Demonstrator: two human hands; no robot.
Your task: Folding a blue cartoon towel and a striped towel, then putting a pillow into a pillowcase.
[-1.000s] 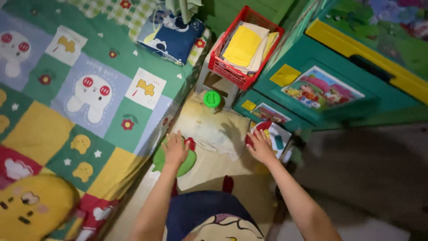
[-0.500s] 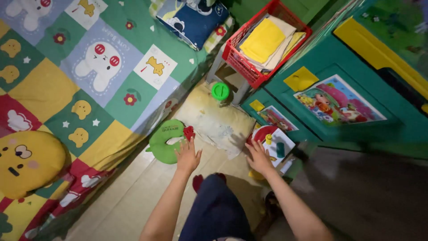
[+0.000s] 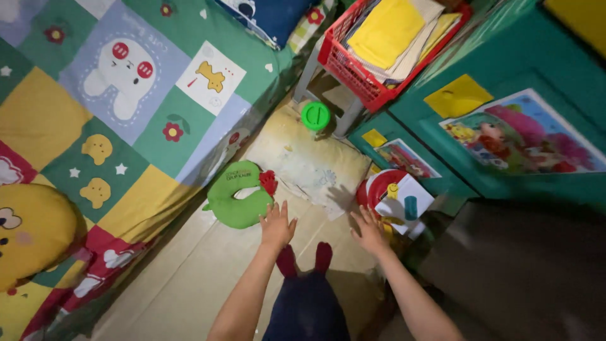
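Both hands have drawn back from the floor things and now hover with fingers spread, grasping nothing.

The left hand (image 3: 276,224), earlier on the green neck pillow (image 3: 238,197), now sits just beside its lower right end, seemingly clear of it; the pillow lies on the floor against the patchwork bedspread (image 3: 145,113). The right hand (image 3: 369,230) hangs near the red-and-white package (image 3: 394,196), apart from it. Shadow hides the floor at far right.

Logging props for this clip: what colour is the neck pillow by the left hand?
Green, with a red bit at one end; head view. Neck pillow, left hand.
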